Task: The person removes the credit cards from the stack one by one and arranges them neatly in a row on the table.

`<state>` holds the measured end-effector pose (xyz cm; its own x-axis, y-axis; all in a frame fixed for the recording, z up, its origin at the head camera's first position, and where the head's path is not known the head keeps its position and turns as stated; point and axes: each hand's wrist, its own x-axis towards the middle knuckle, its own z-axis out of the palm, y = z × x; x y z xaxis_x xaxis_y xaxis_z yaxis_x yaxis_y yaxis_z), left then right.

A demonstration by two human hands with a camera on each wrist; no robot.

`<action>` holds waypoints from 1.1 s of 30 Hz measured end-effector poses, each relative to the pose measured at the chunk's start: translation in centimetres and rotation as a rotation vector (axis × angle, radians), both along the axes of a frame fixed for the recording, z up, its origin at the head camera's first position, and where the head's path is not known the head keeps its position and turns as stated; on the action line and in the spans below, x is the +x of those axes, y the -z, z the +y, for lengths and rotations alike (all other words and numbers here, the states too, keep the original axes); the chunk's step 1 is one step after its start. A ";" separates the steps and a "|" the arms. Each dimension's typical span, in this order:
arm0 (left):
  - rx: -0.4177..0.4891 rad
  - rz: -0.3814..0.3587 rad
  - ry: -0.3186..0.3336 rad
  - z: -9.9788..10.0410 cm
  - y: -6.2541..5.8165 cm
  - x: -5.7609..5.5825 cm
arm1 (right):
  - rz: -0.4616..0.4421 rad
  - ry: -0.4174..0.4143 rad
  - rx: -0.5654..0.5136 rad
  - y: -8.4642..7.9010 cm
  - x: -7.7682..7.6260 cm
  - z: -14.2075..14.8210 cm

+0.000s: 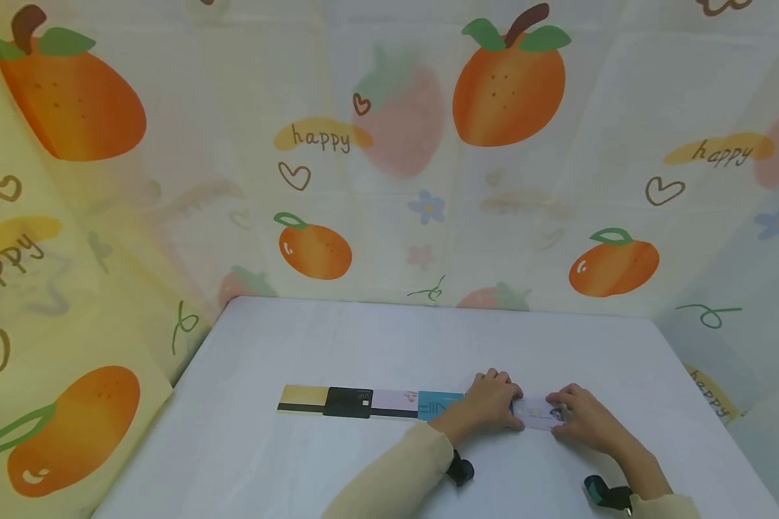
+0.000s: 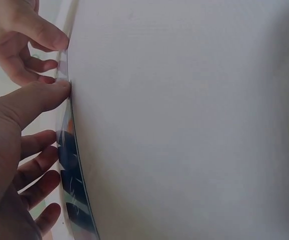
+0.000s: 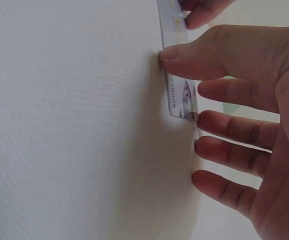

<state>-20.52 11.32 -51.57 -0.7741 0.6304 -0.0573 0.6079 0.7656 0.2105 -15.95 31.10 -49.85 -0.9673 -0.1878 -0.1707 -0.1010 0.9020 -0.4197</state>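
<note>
A straight row of cards lies flat on the white table. From the left come a gold card (image 1: 304, 398), a black card (image 1: 348, 402) with a chip, a pale lilac card (image 1: 394, 404) and a light blue card (image 1: 438, 404) lettered VIP. My left hand (image 1: 490, 402) covers a dark-blue-patterned card (image 2: 74, 185), holding it by its long edges between thumb and fingers. At the row's right end is a whitish card (image 1: 536, 414) with a small picture. My right hand (image 1: 587, 418) pinches its long edges, thumb near, fingers far. The two hands are close together.
The white table (image 1: 234, 468) extends around the row, its back edge below a fruit-printed cloth (image 1: 389, 216). Dark wrist devices (image 1: 461, 468) sit at both wrists, beside cream sleeves (image 1: 396, 476).
</note>
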 end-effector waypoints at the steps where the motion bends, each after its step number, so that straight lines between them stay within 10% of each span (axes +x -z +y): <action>1: -0.003 0.000 0.004 0.0 0.0 0.0 | -0.001 0.001 -0.005 0.0 0.0 0.0; 33: 0.000 0.032 0.047 -0.8 0.4 0.3 | 0.074 0.029 -0.020 0.6 0.8 -0.3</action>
<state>-20.21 10.52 -51.96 -0.7451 0.6662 -0.0328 0.6497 0.7360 0.1905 -15.11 30.82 -50.48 -0.9822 -0.1620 -0.0953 -0.1061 0.8966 -0.4299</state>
